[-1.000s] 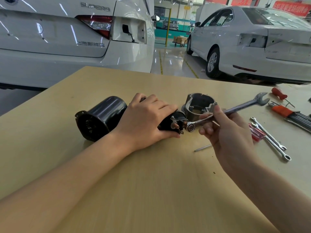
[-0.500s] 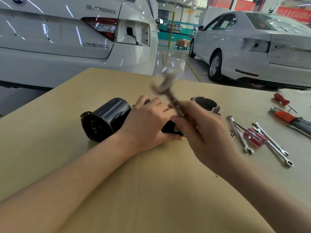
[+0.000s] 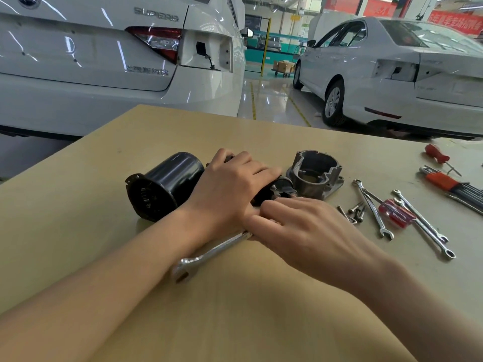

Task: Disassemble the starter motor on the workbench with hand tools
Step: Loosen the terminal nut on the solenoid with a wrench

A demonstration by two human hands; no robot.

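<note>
Grey cast-metal end housing [image 3: 315, 176] already off. Your left hand [image 3: 230, 186] grips black cylindrical starter body [image 3: 167, 185]; right hand [image 3: 300, 228] grips silver combination wrench [image 3: 209, 256] on terminal nut. Solenoid removal remains.

Glossy black housing [image 3: 173, 176]; matt wood workbench [image 3: 235, 309]; shiny metal wrench [image 3: 209, 254]

On the workbench [image 3: 104, 257] the motor body [image 3: 164, 186] lies on its side at the left. The left hand [image 3: 230, 189] rests on the part just right of it. Right of that hand stands the end housing [image 3: 316, 176]. The right hand [image 3: 308, 231] sits in front of the housing, touching the left hand, over a wrench [image 3: 209, 254] that runs toward the near left. Further right lie loose bolts [image 3: 356, 211], more wrenches [image 3: 423, 226] and screwdrivers [image 3: 397, 212]. Behind the bench stand two cars [image 3: 104, 74].
</note>
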